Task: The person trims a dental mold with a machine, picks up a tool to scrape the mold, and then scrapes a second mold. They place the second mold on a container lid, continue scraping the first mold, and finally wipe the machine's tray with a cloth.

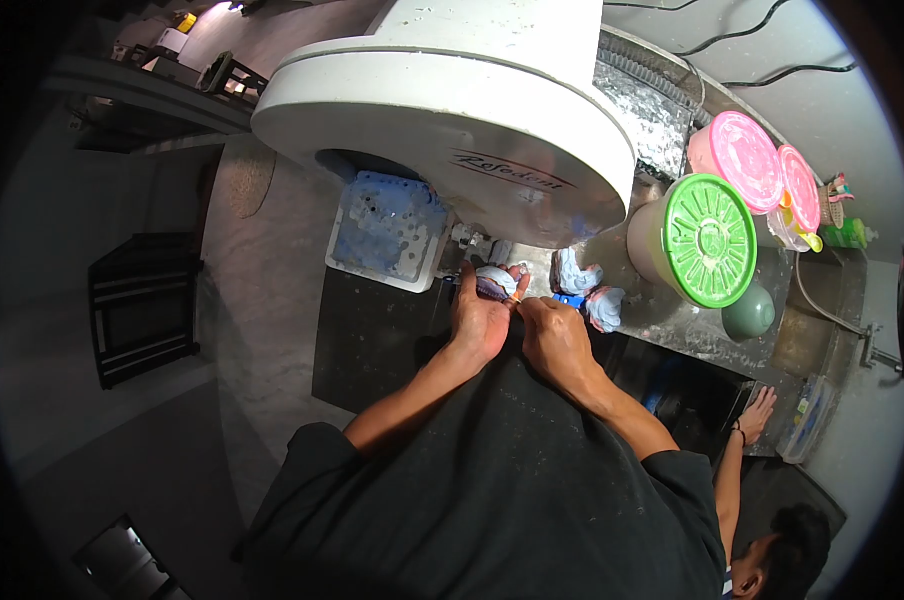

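Palm up, my left hand [482, 325] cradles a dental impression [495, 284] with pale blue-white and dark purple material. Its fingers curl around the piece. My right hand [558, 340] is closed in a fist close beside it. A small orange-yellow bit shows at the thumb side of that fist, but what it grips is mostly hidden. Just beyond the right hand, two more pale blue dental impressions lie on the bench, one farther back [576, 272] and one nearer [604, 309]. A bright blue piece [569, 300] shows between them.
A large white rounded machine [442, 110] overhangs the bench. Left of my hands sits a white tray [422, 279] with a blue, speckled inside. To the right stand a green-lidded tub [710, 240], pink-lidded tubs [747, 163] and a grey-green bowl [749, 313]. Another person's hand [757, 415] rests by the sink.
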`<state>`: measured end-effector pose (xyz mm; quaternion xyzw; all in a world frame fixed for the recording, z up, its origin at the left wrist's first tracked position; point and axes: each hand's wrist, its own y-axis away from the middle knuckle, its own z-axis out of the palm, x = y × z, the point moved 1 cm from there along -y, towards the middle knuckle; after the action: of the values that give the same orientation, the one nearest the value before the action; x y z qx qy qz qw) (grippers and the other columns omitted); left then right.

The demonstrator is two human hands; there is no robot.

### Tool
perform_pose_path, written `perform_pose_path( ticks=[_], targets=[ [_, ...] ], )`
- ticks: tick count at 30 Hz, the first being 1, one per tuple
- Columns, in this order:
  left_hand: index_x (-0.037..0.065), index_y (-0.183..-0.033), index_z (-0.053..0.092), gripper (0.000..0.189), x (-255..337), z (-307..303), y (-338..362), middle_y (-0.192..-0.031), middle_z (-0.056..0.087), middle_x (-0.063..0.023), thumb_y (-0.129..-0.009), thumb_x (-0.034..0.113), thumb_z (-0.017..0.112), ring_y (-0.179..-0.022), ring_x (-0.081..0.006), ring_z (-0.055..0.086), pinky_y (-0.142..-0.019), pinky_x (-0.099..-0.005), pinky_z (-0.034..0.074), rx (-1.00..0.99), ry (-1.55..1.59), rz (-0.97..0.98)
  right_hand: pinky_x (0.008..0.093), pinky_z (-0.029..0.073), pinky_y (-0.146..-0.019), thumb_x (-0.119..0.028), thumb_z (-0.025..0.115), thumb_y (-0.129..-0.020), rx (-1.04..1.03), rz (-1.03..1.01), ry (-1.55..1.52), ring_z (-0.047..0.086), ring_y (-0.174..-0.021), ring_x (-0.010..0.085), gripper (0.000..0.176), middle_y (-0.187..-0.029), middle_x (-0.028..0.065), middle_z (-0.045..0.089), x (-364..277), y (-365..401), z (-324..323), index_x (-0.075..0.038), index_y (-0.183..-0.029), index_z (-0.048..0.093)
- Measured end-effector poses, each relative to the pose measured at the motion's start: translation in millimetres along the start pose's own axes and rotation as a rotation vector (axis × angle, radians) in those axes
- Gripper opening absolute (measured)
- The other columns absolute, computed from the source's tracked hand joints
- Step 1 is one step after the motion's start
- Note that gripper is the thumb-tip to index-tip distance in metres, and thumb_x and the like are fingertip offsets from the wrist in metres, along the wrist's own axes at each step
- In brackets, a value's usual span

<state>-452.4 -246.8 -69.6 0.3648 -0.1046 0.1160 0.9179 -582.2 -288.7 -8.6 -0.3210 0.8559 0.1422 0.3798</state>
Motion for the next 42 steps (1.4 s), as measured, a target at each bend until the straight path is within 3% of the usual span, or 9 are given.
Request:
perform_pose_path(
  ticks=[7, 13, 19, 25, 30, 33, 39, 40, 42],
  targets=[
    [0.001, -0.115, 0.05, 0.048, 1, -1, 5, -0.109, 0.058, -0.014, -0.105, 0.048, 0.051, -0.104, -0.0264, 0.061, -0.093, -0.0455, 0.053, 0.092, -0.154, 0.011, 0.0493, 0.055, -0.061, -0.004, 0.063, -0.079, -0.161, 0.013, 0.256, 0.069, -0.071, 0.04, 0.017, -0.087, 0.0192, 0.068, -5, 1, -12, 0.0, -0.095, 0.067],
    [0.009, -0.118, 0.05, 0.04, 4, 12, 16, -0.107, 0.06, -0.0134, -0.105, 0.046, 0.052, -0.099, -0.0277, 0.063, -0.089, -0.0468, 0.053, 0.094, -0.307, 0.081, 0.0493, 0.055, -0.061, -0.008, 0.064, -0.085, -0.195, 0.001, 0.265, 0.069, -0.07, 0.0407, 0.013, -0.087, 0.021, 0.068, -4, 5, -15, 0.001, -0.094, 0.067],
    [0.012, -0.115, 0.052, 0.04, 9, -6, 7, -0.103, 0.063, -0.0105, -0.106, 0.05, 0.045, -0.099, -0.0261, 0.064, -0.084, -0.0466, 0.054, 0.093, -0.292, 0.068, 0.0485, 0.052, -0.063, -0.015, 0.07, -0.088, -0.338, 0.093, -0.025, 0.068, -0.07, 0.04, 0.017, -0.082, 0.0201, 0.066, -15, -2, -44, 0.001, -0.093, 0.068],
    [0.01, -0.116, 0.053, 0.041, 8, 7, 15, -0.102, 0.062, -0.0082, -0.109, 0.048, 0.04, -0.096, -0.023, 0.064, -0.082, -0.0382, 0.055, -0.169, -0.277, 0.101, 0.0431, 0.051, -0.071, -0.016, 0.082, -0.079, 0.061, 0.01, -0.183, 0.064, -0.082, 0.0348, 0.032, -0.088, 0.0174, 0.065, -17, -20, -32, 0.002, -0.103, 0.07],
    [0.008, -0.122, 0.051, 0.041, 12, 6, 17, -0.105, 0.06, -0.0081, -0.111, 0.044, 0.035, -0.102, -0.0214, 0.061, -0.082, -0.0388, 0.054, -0.237, -0.427, 0.112, 0.042, 0.052, -0.072, -0.016, 0.083, -0.077, 0.076, -0.042, -0.215, 0.066, -0.082, 0.0334, 0.043, -0.089, 0.0167, 0.066, -8, -22, -22, 0.002, -0.114, 0.07],
    [0.008, -0.12, 0.054, 0.041, 8, 14, 21, -0.104, 0.06, -0.0065, -0.111, 0.043, 0.035, -0.093, -0.0175, 0.06, -0.08, -0.0348, 0.053, -0.216, -0.494, 0.186, 0.0412, 0.053, -0.072, -0.016, 0.083, -0.077, -0.041, 0.013, -0.209, 0.067, -0.078, 0.0329, 0.043, -0.086, 0.0165, 0.068, -8, -24, -30, 0.002, -0.114, 0.072],
    [0.005, -0.095, 0.062, 0.045, 14, 1, 17, -0.087, 0.06, -0.0033, -0.111, 0.035, 0.034, -0.074, -0.013, 0.054, -0.068, -0.0309, 0.045, -0.173, -1.212, 0.466, 0.0368, 0.053, -0.066, -0.018, 0.085, -0.075, -0.235, 0.208, -0.278, 0.067, -0.067, 0.0227, 0.034, -0.078, 0.0165, 0.071, -10, -24, -41, 0.004, -0.1, 0.076],
    [0.0, -0.086, 0.061, 0.048, 13, 10, 22, -0.071, 0.057, -0.0102, -0.11, 0.033, 0.036, -0.067, -0.0187, 0.052, -0.064, -0.0364, 0.043, -0.128, -1.269, 0.572, 0.0356, 0.053, -0.065, -0.018, 0.085, -0.074, -0.263, 0.264, -0.31, 0.065, -0.065, 0.019, 0.033, -0.075, 0.015, 0.071, -9, -23, -41, 0.004, -0.097, 0.077],
    [0.0, -0.085, 0.06, 0.047, 16, 9, 22, -0.071, 0.057, -0.0122, -0.109, 0.033, 0.037, -0.065, -0.0213, 0.053, -0.064, -0.0382, 0.043, -0.141, -1.345, 0.554, 0.0331, 0.052, -0.063, -0.018, 0.086, -0.073, -0.286, 0.339, -0.398, 0.063, -0.063, 0.0128, 0.031, -0.071, 0.0114, 0.07, -4, -20, -36, 0.004, -0.093, 0.077]
  ],
)
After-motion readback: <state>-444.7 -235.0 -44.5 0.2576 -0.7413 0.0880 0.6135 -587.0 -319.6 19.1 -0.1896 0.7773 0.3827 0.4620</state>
